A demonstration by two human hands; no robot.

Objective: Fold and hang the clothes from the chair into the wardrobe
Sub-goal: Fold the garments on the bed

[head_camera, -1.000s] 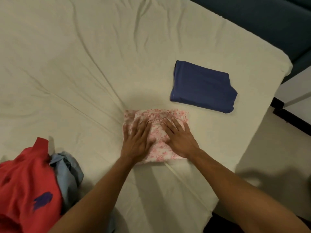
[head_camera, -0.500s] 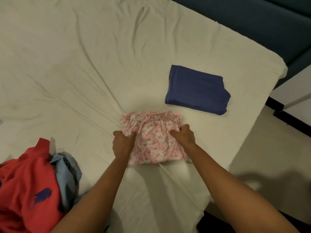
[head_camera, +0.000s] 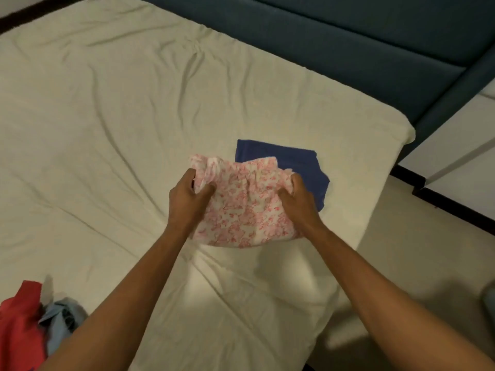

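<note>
folded pink garment held over the bed

held between both hands: a folded pink-patterned garment, lifted off the cream bed sheet. long axis running roughly from near edge to far edge, tilted a little toward the left; gathered waistband end pointing away, toward the headboard, folded end nearest the body. far right corner overlapping the view of a folded navy garment, which lies flat on the sheet just beyond; cannot tell whether the two touch.

left hand gripping the left edge, thumb curled over the top of the fabric, fingers tucked underneath. right hand gripping the right edge in the same way, thumb on top, fingers hidden below the cloth.

at the near left corner, a heap of unfolded clothes: a red garment with a pale blue garment bunched just beside it, both on the sheet and well apart from the hands. to the right, past the mattress edge, pale floor.
</note>
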